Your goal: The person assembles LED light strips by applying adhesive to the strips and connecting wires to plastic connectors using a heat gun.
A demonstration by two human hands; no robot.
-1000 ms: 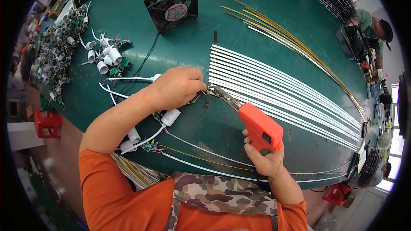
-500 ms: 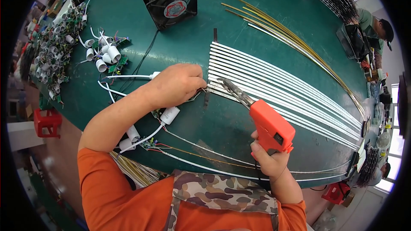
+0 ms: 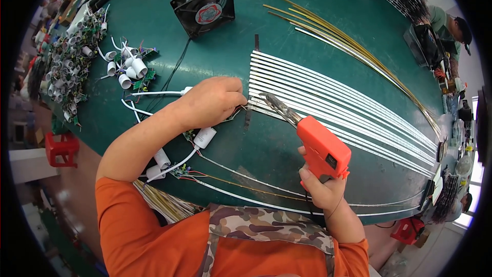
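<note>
Pinching steadily would help: the left hand (image 3: 219, 100) has its fingertips together, their hold hidden, white strips (image 3: 328, 101) just to their right; the right hand (image 3: 324, 190) has fingers wrapped around the red soldering gun (image 3: 324, 146), whose tip wants brief contact.

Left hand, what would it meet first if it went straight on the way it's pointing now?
Probably the near ends of the white strips, just right of the left hand's fingertips; depth is unclear, so they may already be touching.
</note>
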